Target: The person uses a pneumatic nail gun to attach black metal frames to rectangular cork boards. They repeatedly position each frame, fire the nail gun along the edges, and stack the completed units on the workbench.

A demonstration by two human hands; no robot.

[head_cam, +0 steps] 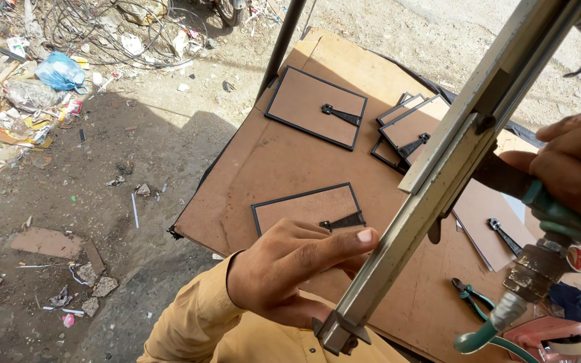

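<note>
Grey metal fills the frame: the left hand [290, 272] steadies a long stapler-like tool [438, 168], fingers spread narrowly along its magazine, while the right hand [573, 171] wraps tight around its teal grip above the hardboard table [257, 168], where a backed frame [307, 210] lies face down.

A single head-worn camera looks steeply down from above and close in, so the left hand [290, 269] and right hand [573, 168] fill the lower and right frame. Beyond them lie a brown board tabletop [270, 168] and littered ground [68, 168] at left.
</note>
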